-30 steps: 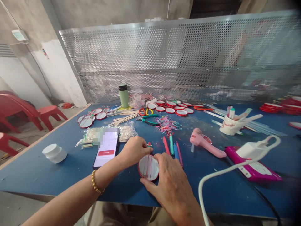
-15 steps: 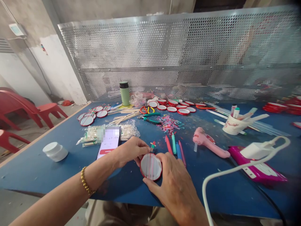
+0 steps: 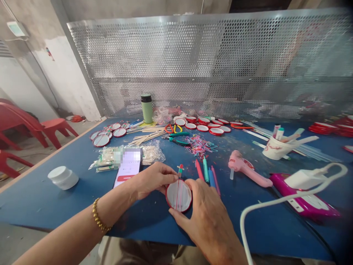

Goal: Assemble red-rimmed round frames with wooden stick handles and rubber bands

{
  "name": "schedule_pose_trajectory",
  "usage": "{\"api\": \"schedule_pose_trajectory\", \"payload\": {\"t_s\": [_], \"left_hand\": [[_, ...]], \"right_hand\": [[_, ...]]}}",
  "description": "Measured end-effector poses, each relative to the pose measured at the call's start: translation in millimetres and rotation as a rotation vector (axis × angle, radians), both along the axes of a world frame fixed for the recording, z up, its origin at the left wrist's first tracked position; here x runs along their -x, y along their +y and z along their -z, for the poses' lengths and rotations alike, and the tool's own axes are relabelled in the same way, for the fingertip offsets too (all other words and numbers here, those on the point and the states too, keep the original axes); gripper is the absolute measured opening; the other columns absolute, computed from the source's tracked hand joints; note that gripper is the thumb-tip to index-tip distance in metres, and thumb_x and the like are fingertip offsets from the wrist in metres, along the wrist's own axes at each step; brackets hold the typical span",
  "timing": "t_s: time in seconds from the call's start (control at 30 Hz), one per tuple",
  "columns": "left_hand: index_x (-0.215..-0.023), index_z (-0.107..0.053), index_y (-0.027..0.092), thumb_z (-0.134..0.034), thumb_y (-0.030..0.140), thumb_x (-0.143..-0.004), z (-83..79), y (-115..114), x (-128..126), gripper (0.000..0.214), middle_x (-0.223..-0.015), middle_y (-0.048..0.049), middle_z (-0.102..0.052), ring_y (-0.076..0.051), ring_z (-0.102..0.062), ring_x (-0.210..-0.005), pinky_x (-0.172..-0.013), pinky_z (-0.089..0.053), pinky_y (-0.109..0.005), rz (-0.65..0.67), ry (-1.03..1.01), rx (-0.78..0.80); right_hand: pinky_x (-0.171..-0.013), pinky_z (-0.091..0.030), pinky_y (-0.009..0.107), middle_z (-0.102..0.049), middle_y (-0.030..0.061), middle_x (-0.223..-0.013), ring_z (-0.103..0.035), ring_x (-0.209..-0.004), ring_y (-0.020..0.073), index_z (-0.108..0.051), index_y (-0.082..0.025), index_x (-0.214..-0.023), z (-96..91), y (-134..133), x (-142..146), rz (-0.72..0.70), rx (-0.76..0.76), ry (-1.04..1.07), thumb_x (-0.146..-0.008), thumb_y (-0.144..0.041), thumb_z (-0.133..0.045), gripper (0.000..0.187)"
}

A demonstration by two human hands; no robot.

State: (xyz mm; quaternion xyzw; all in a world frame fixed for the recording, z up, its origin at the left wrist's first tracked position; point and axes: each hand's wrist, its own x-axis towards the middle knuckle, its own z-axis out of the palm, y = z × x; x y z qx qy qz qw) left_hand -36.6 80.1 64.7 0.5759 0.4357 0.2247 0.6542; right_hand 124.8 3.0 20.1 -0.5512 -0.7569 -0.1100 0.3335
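A round white jar lid with a red rim (image 3: 173, 197) is held just above the front of the table. Pink rubber bands (image 3: 179, 195) run lengthwise across its face. A small red-and-green tipped strip (image 3: 180, 170) sticks out past its far edge, with a short pale crosspiece beside it. My right hand (image 3: 208, 213) is wrapped round the lid's right side, thumb at the near edge. At the far left rim, my left hand (image 3: 158, 178) is closed, thumb against the base of the strip; its other fingertips are partly hidden.
A phone (image 3: 128, 169) lies left of the lid, by bagged sticks (image 3: 151, 152). Behind are pliers (image 3: 179, 141), loose rubber bands (image 3: 201, 145) and more lids (image 3: 202, 128). Markers (image 3: 206, 170), a pink glue gun (image 3: 248, 171), a magenta power strip (image 3: 311, 206) and a white cable (image 3: 242, 221) are rightward.
The red-and-green strip stands slightly straighter at the lid's far edge, and my left thumb has shifted right toward it. My right hand keeps its hold. The whole view has shifted slightly.
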Motion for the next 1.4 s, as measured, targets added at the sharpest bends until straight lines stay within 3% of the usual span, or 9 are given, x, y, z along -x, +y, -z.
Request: {"api": "schedule_pose_trajectory", "payload": {"t_s": [0.5,0.73,1.17,1.4], "left_hand": [[-0.094,-0.069,0.010,-0.074,0.031,-0.069,2.5,-7,7,0.032,-0.082,-0.0036,-0.064,-0.013,-0.057,-0.070,-0.065,-0.046,-0.027,-0.050,-0.062,0.037],[-0.097,-0.070,0.009,-0.074,0.027,-0.068,0.1,-7,10,0.034,-0.081,-0.0032,-0.064,-0.011,-0.055,-0.068,-0.063,-0.046,-0.025,-0.029,-0.062,0.048],[-0.094,-0.071,0.011,-0.072,0.028,-0.071,1.3,-6,12,0.029,-0.078,-0.0019,-0.064,-0.010,-0.053,-0.066,-0.058,-0.041,-0.021,-0.029,-0.036,-0.004],[-0.089,-0.071,0.007,-0.073,0.024,-0.067,8.7,-6,8,0.028,-0.073,-0.0017,-0.064,-0.010,-0.049,-0.064,-0.060,-0.037,-0.023,-0.095,-0.008,-0.082]], "right_hand": [[-0.072,-0.052,0.043,-0.063,0.0089,-0.091,-0.063,-0.084,0.0288,-0.048,-0.018,-0.109,-4.5,-2,8,0.014,-0.016,-0.025,-0.072,-0.034,-0.077,0.050],[-0.072,-0.053,0.043,-0.062,0.0089,-0.091,-0.061,-0.081,0.0280,-0.049,-0.017,-0.107,-5.9,-2,11,0.050,-0.013,-0.075,-0.060,-0.034,-0.085,0.061],[-0.073,-0.053,0.043,-0.062,0.0089,-0.091,-0.062,-0.085,0.0283,-0.049,-0.018,-0.108,-8.8,-1,16,0.034,-0.011,-0.069,-0.068,-0.034,-0.079,0.052],[-0.074,-0.053,0.045,-0.062,0.0086,-0.091,-0.061,-0.081,0.0271,-0.050,-0.017,-0.111,-7.7,-1,17,0.040,-0.028,-0.074,-0.062,-0.034,-0.083,0.062]]}}
